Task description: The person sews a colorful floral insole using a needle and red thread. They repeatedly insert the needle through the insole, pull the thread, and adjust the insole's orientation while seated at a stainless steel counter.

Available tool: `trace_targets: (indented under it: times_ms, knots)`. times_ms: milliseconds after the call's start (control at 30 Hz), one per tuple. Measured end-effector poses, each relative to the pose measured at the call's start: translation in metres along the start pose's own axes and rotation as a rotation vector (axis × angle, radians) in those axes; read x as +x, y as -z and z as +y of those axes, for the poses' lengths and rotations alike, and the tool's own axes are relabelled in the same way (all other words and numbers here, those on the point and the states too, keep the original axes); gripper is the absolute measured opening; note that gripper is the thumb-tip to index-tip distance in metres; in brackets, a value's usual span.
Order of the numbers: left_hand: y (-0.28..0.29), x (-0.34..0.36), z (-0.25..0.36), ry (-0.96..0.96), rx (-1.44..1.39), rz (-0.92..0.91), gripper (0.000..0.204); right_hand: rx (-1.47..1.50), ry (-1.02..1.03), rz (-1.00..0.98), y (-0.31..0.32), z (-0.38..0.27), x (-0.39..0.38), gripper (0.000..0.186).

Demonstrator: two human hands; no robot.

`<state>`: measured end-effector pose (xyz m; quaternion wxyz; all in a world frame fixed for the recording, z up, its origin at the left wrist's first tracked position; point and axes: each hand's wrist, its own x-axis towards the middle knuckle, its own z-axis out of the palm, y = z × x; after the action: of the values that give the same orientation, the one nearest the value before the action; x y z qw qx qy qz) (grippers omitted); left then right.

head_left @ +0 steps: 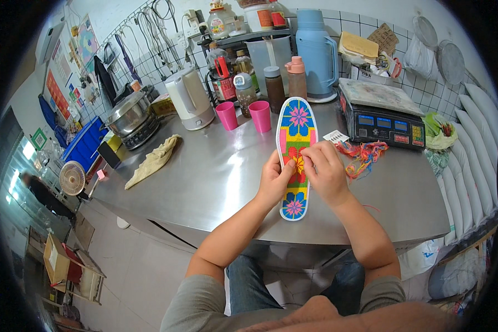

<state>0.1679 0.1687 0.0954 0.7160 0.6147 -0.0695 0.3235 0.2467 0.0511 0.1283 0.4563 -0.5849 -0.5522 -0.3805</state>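
An embroidered shoe insole, white-edged with blue, pink, yellow and red flower patterns, is held upright above the steel table. My left hand grips its left edge, the thumb lying on the patterned face. Over the middle of the same face, my right hand has its fingertips pinched together; whatever is between them is too small to make out. A thin red thread curls near my right forearm. Behind my right hand lies a tangle of coloured threads, beside a small white card.
On the steel table stand two pink cups, a white kettle, bottles, a blue thermos and a black scale. A folded beige cloth lies at left. White sacks are stacked at right.
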Motion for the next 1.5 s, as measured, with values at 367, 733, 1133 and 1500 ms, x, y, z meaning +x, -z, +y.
trace_targets:
  times_ms: [367, 733, 1133, 1500]
  knots:
    - [-0.002, -0.005, -0.012, -0.264, 0.646, 0.173, 0.04, -0.321, 0.153, -0.274, -0.007, 0.001, -0.007, 0.016]
    - [-0.001, 0.005, -0.024, -0.212, 0.369, 0.111, 0.028, -0.154, 0.003, -0.175, -0.014, 0.025, -0.006, 0.01]
    - [0.0, 0.01, -0.017, -0.012, -0.495, -0.117, 0.04, 0.891, -0.996, -0.08, -0.02, 0.081, -0.045, 0.022]
    - [0.0, 0.013, -0.019, -0.005, -0.509, -0.277, 0.049, 1.483, -1.333, -0.039, -0.031, 0.076, -0.06, 0.045]
